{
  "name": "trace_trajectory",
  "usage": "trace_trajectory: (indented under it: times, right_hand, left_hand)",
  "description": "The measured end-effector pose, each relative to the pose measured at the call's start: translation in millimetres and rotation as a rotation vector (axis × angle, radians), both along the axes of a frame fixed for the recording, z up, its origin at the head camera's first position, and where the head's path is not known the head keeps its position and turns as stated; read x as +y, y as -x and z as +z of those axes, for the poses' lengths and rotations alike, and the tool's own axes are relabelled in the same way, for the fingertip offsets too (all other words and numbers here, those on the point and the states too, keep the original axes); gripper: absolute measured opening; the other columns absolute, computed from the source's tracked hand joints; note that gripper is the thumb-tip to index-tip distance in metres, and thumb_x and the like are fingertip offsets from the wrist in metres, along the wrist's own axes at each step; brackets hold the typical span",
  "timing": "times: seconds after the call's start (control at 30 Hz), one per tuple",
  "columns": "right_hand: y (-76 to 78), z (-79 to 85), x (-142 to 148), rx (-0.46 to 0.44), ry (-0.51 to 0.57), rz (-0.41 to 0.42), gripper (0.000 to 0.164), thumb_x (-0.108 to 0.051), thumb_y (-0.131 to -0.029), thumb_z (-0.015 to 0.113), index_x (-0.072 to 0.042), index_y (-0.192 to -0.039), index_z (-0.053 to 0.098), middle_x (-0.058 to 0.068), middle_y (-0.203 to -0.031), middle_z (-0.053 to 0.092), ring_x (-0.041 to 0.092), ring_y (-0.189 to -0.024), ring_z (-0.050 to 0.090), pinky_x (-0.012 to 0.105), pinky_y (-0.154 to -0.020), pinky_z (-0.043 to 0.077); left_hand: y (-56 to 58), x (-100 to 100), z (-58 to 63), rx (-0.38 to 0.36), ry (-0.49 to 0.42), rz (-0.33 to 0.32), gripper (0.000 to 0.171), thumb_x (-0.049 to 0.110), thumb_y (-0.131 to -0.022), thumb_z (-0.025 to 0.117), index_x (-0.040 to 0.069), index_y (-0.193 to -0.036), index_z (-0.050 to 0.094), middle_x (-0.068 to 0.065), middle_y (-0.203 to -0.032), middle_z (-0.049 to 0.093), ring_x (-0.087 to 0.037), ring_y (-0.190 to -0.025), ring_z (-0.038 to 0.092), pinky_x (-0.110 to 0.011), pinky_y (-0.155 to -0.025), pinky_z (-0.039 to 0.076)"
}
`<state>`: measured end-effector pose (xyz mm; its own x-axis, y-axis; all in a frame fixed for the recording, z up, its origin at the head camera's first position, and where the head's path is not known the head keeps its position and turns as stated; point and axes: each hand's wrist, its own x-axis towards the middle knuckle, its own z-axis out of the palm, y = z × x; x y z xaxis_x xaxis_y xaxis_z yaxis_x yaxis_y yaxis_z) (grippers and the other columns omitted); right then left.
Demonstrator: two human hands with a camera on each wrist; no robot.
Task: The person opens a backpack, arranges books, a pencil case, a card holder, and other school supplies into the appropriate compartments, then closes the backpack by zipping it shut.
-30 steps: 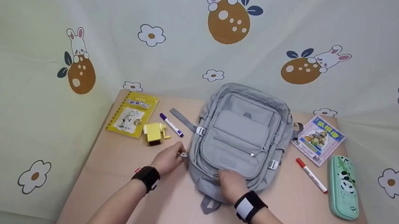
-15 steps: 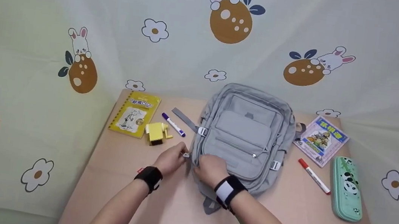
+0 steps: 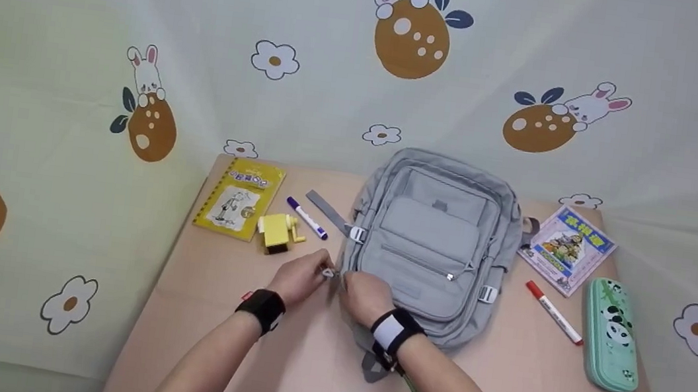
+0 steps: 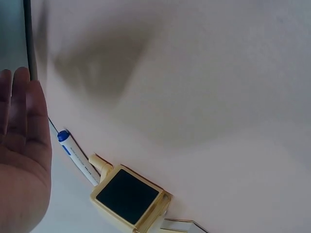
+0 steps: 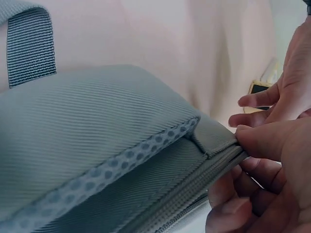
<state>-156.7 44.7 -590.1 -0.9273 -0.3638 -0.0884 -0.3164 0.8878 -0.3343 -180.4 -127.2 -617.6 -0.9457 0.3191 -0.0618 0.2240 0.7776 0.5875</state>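
A grey backpack (image 3: 428, 226) lies on the table, front pocket up. At its lower left side, my left hand (image 3: 300, 276) pinches a small zipper pull (image 3: 328, 273). In the left wrist view, the other fingers of the left hand (image 4: 24, 145) are fairly straight; its thumb and index finger are out of sight. My right hand (image 3: 370, 298) is right beside the left one and grips the backpack's edge. The right wrist view shows the thumb and fingers of the right hand (image 5: 286, 165) pinching the fabric (image 5: 226, 153) at the end of a zipper seam, with the left hand (image 5: 291, 87) just beyond.
Left of the backpack lie a yellow spiral book (image 3: 239, 199), a yellow hand-crank sharpener (image 3: 276, 232) and a blue-capped marker (image 3: 308, 217). To its right are a pink-bordered book (image 3: 569, 250), a red-capped marker (image 3: 554, 312) and a green panda pencil case (image 3: 613, 335).
My right hand has moved left from the backpack's bottom to its lower left side, beside my left hand, and grips the edge there. The left hand stays at the zipper pull.
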Motion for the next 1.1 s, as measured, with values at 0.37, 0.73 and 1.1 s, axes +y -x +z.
trace_trajectory:
  times: [0.37, 0.73, 1.1]
  right_hand:
    - [-3.4, 2.4, 10, -0.055, 0.131, -0.031, 0.027, -0.027, -0.088, 0.059, -0.019, -0.064, 0.049, -0.006, -0.056, 0.048, 0.014, -0.05, 0.047, 0.03, -0.046, 0.037]
    - [-7.7, 4.2, 13, -0.058, 0.146, -0.043, 0.022, -0.027, -0.087, 0.06, -0.021, -0.068, 0.051, -0.007, -0.058, 0.049, 0.013, -0.052, 0.048, 0.029, -0.047, 0.039]
    - [-7.8, 4.3, 15, 0.001, 0.101, -0.055, 0.021, -0.028, -0.083, 0.063, -0.022, -0.067, 0.051, -0.009, -0.059, 0.05, 0.013, -0.054, 0.05, 0.032, -0.046, 0.038]
  left_hand:
    - [16.9, 3, -4.2, 0.09, 0.059, 0.064, 0.007, 0.023, -0.09, 0.059, 0.029, -0.092, 0.055, 0.012, -0.092, 0.063, -0.009, -0.084, 0.06, -0.03, -0.073, 0.047]
    - [28.1, 9, -5.1, 0.084, 0.038, 0.106, 0.008, 0.024, -0.09, 0.06, 0.03, -0.091, 0.055, 0.013, -0.093, 0.063, -0.008, -0.086, 0.059, -0.031, -0.075, 0.046]
    - [34.9, 13, -3.8, 0.1, 0.061, 0.128, 0.006, 0.026, -0.089, 0.061, 0.029, -0.09, 0.055, 0.011, -0.088, 0.063, -0.011, -0.077, 0.058, -0.032, -0.068, 0.046]
